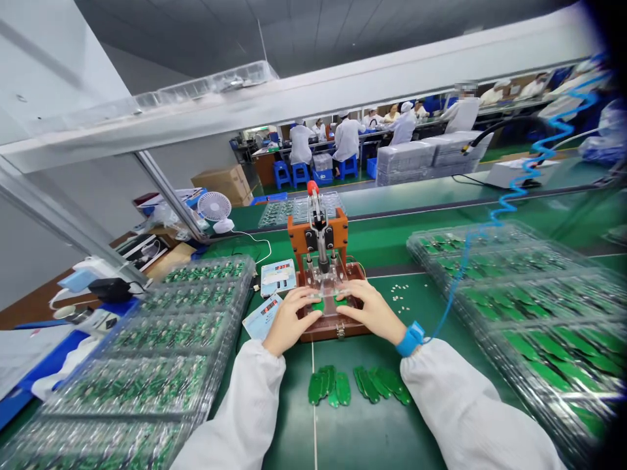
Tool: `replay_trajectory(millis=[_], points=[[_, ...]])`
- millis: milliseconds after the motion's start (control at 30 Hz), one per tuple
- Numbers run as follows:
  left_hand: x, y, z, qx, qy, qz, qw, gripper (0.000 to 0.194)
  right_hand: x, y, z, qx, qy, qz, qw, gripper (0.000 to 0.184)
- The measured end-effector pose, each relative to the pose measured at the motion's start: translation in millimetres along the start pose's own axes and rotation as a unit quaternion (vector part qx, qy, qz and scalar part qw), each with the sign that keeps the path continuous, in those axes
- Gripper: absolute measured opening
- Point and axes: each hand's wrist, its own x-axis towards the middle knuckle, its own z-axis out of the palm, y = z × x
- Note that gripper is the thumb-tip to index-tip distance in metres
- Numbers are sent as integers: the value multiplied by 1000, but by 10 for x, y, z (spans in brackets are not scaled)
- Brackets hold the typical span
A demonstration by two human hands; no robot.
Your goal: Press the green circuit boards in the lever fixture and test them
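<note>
Both hands are at the bed of an orange press fixture (318,235) with a red-tipped lever. My left hand (292,318) has its thumb and fingers closed on the edge of a small green circuit board (319,305). On the other side, my right hand (368,309) pinches a second green circuit board (339,301); a blue wrist strap (410,339) circles that wrist. The fingers partly cover both boards. Closer to me, two fanned groups of green circuit boards, a left group (329,385) and a right group (382,383), lie on the green mat.
Clear trays of boards stand at left (142,352) and right (533,307). A blue coiled cord (463,261) runs down to the wrist strap. Beside the press are a counter box (277,278), small white pieces (400,297) and a fan (214,206). People in white work farther back.
</note>
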Motion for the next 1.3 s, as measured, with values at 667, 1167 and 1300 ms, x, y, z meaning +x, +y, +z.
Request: replay_trajectory(millis=[667, 1167, 1300], points=[[-304, 240, 76, 87, 116, 120, 982, 16, 236, -240, -431, 49, 191, 8, 980, 17], [-455, 343, 312, 69, -51, 233, 969, 24, 2051, -1459, -807, 169, 97, -58, 979, 44], [-459, 352, 319, 65, -50, 233, 969, 23, 1374, -1785, -786, 86, 156, -209, 962, 27]])
